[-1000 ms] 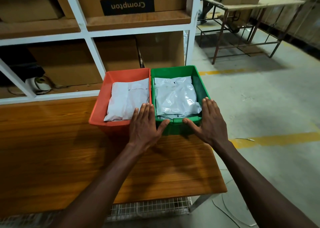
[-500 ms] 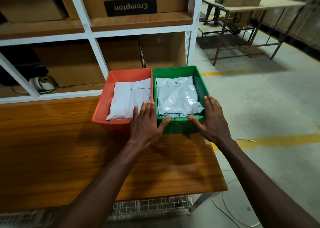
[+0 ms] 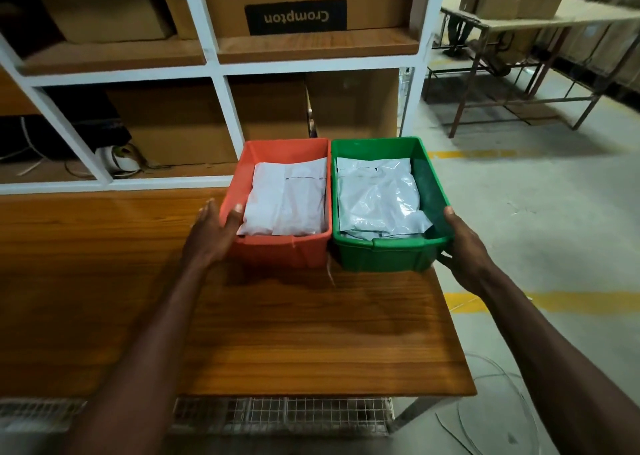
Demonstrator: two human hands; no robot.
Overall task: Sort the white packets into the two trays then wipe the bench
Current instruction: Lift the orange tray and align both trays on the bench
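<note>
Two bare forearms reach forward over the wooden counter (image 3: 311,333), whose near part lies bare. The left hand (image 3: 211,236) presses against the outer left wall of the orange tray (image 3: 277,252), thumb hooked over the rim and fingers spread along the side, so it grips the tray's edge. The right hand (image 3: 464,250) cups the near right corner of the green tray (image 3: 384,255), thumb up on the rim, fingers wrapped below the wall. The two trays sit side by side, their inner walls touching, between the hands at the counter's right end. Each holds white packets: a flat stack (image 3: 287,198) in the orange tray and a glossier stack (image 3: 379,198) in the green. Behind them rises a white-framed shelf (image 3: 221,105) loaded with cardboard boxes.
</note>
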